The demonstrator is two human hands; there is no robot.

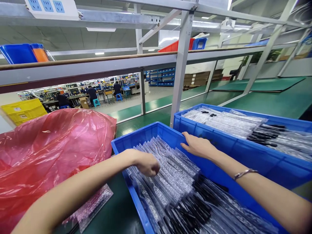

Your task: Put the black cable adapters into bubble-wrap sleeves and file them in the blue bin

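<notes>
Pink plastic bag (56,146), slumped on the green tabletop (117,211), with one loose packet just beside it.

Left hand (146,164): grip curled down into the row of bubble-wrap packets (175,175). Whether it is clamped on one cannot be told, as the fingertips are hidden.

The packets stand shingled in the near blue bin (138,136). Their long axis runs from the far left to the near right, with the black ends pointing near-right.

Right hand (198,146): grip apart, fingers flat on the bin's far rim.

Second blue bin (243,156) touches the first.

Risk, as a judgement: slippery sleeves, loosely leaned. A tug on one could drag its neighbours and collapse the row, or slide a black piece out of its sleeve.
</notes>
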